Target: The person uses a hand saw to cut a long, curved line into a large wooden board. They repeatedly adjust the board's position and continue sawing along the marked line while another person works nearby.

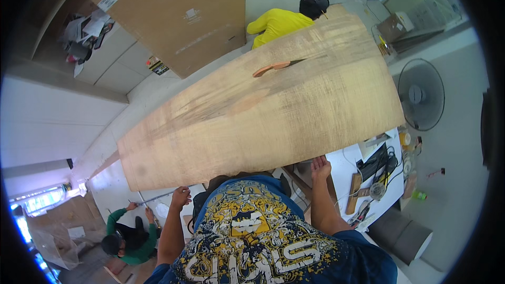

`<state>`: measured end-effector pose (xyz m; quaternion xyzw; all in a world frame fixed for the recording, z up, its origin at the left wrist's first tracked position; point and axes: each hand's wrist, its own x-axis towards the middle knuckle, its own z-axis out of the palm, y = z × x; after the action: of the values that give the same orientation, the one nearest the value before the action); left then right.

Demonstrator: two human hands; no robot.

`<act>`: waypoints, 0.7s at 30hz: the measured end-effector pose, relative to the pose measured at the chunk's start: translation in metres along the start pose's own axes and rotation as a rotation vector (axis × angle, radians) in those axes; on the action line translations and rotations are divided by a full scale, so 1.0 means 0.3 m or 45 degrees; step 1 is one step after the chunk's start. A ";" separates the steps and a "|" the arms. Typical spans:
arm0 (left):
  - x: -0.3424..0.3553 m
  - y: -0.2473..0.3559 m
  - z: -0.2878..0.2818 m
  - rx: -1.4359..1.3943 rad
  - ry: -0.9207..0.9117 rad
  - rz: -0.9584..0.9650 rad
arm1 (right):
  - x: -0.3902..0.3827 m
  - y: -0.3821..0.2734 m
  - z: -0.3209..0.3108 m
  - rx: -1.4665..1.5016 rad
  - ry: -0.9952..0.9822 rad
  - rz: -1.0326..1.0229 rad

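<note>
A large, thin plywood sheet [326, 100] spans the view in front of me, its near edge at my waist. On it lies a tool with a curved wooden handle [271, 69] and a narrow dark blade. My left hand [181, 196] is closed just below the near edge, beside a thin metal-looking strip [158, 196]; what its fingers hold is too small to make out. Under the near edge at the right, my right hand [321, 168] has its fingers stretched out, the tips touching the sheet or just beneath it.
Beyond the sheet crouches a person in yellow [281, 23]. Another in green [139, 250] is at lower left, hands near the strip. A white table [342, 165] bears cables, tools and a wooden piece [355, 192]. A fan [421, 94] stands right; a large cardboard panel [184, 0] stands behind.
</note>
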<state>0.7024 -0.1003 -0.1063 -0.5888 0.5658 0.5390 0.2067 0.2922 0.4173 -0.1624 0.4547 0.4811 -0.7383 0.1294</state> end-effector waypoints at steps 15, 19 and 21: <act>0.126 0.257 0.003 0.146 -0.138 0.198 | 0.003 0.027 0.169 0.334 -0.328 -0.218; 0.124 0.247 0.009 0.176 -0.167 0.187 | 0.008 0.022 0.192 0.342 -0.300 -0.239; 0.118 0.231 -0.024 0.231 -0.113 0.205 | -0.016 0.026 0.236 0.410 -0.277 -0.195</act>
<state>0.6360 -0.1411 -0.1093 -0.4958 0.6481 0.5259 0.2399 0.2612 0.3535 -0.1544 0.3493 0.3732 -0.8581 0.0495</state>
